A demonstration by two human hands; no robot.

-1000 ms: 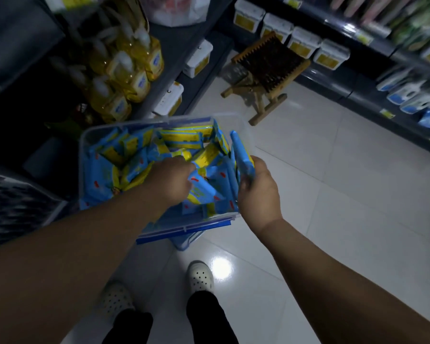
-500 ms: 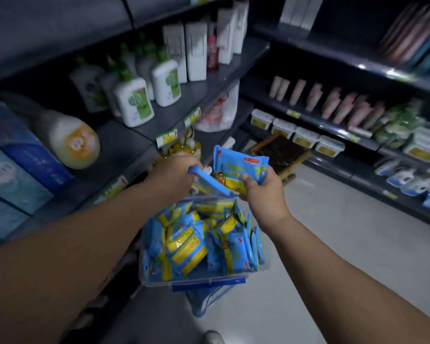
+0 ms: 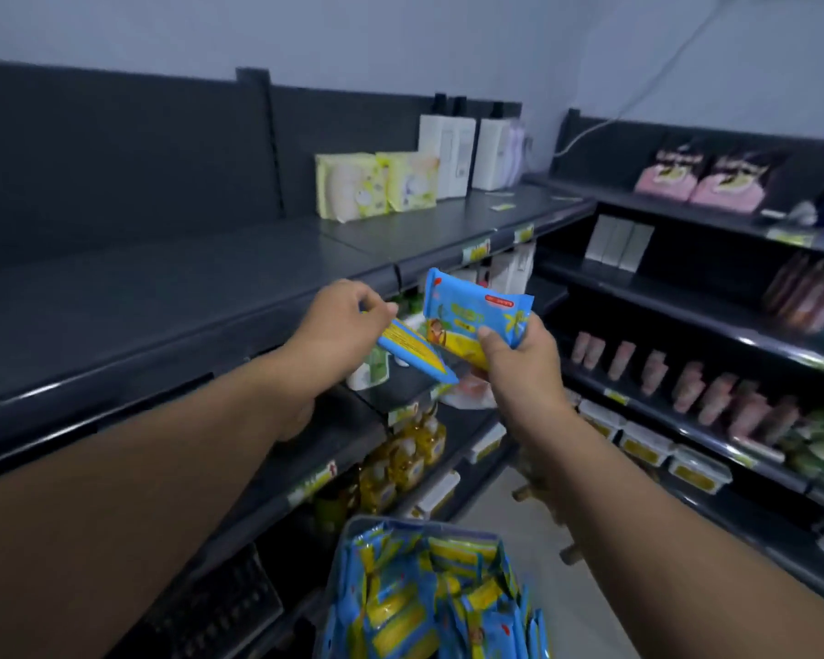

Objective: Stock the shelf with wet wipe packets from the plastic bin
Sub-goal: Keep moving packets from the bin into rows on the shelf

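My left hand [image 3: 341, 321] pinches a blue and yellow wet wipe packet [image 3: 412, 350] by its upper end, the packet tilted down to the right. My right hand [image 3: 519, 361] grips a second blue wet wipe packet [image 3: 472, 312] face up, just right of the first. Both hands are held in front of the dark top shelf [image 3: 201, 297], whose left stretch is bare. The clear plastic bin [image 3: 353, 527] sits low at the bottom centre, filled with several more blue and yellow packets [image 3: 429, 606].
Pale yellow packs [image 3: 377, 183] and white boxes [image 3: 448, 154] stand at the far end of the top shelf. Lower shelves on the left hold yellow bottles [image 3: 400, 463]. A second shelving unit on the right carries pink tubes [image 3: 695, 387] and tubs [image 3: 648, 444].
Both hands have lifted out of the bin, each with a packet, and risen to the top shelf's height. My view has swung up from the floor and bin to the shelves.
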